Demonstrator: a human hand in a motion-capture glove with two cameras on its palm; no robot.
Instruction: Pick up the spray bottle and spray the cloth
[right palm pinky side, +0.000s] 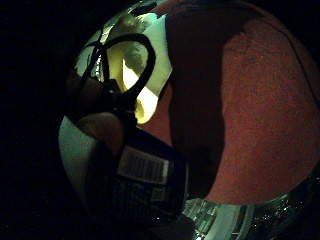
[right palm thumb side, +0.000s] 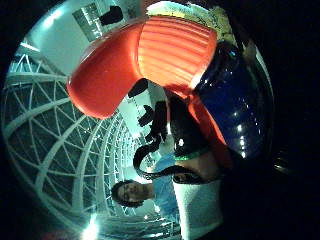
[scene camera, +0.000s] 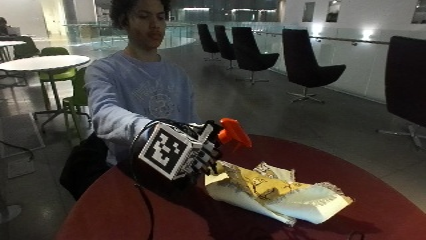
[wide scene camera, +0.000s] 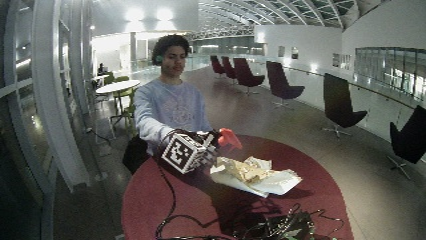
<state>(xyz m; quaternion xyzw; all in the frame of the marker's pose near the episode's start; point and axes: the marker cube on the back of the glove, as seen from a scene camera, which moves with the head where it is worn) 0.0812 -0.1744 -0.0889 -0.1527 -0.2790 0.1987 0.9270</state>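
Spray bottle: the spray bottle (scene camera: 233, 132), orange head and dark blue body, is held up above the round red table (scene camera: 373, 175), its nozzle aimed toward 4 o'clock in the outside view.
Cloth: the cloth (scene camera: 276, 192), cream and yellow and crumpled, lies on the table just below and at 4 o'clock from the bottle, not touching it.
Surface: the tabletop has a felt-like red cover; the cloth casts a shadow on it.
Room: a long hall with dark swivel chairs (scene camera: 303, 62) at 1 o'clock and a white round table (scene camera: 43, 62) at 10 o'clock.
Hand: the gloved right hand (scene camera: 203, 150) reaches forward from a light blue sleeve (scene camera: 116, 120).
Grip: its fingers are wrapped round the bottle's neck and body; the trigger finger is probably hidden behind the head.
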